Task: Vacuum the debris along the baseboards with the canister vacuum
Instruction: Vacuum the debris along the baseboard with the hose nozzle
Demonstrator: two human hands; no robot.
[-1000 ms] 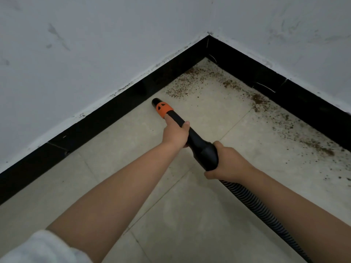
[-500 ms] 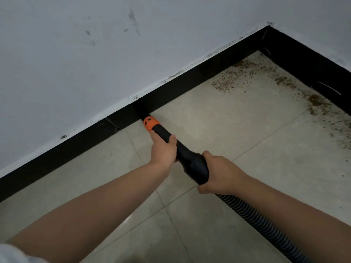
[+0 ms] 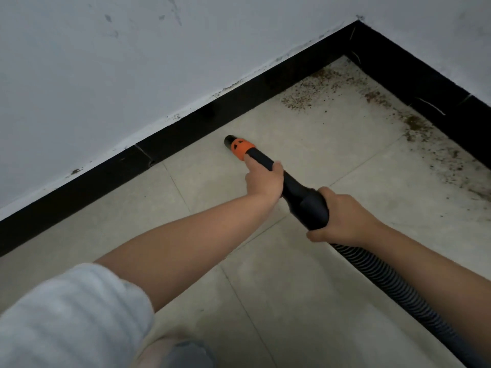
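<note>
Gripping the nozzle [image 3: 268,166], left hand [image 3: 263,180] leads, right hand [image 3: 342,219] behind.

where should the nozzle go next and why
Probably slide the nozzle right along the black baseboard toward the corner. Its tip sits on clean tile, while the brown debris lies further along by the corner. Both the left hand and the right hand already grip the wand.

Single head cam, looks fwd/down, close over floor [image 3: 305,301] toward wall corner [image 3: 358,22].
</note>
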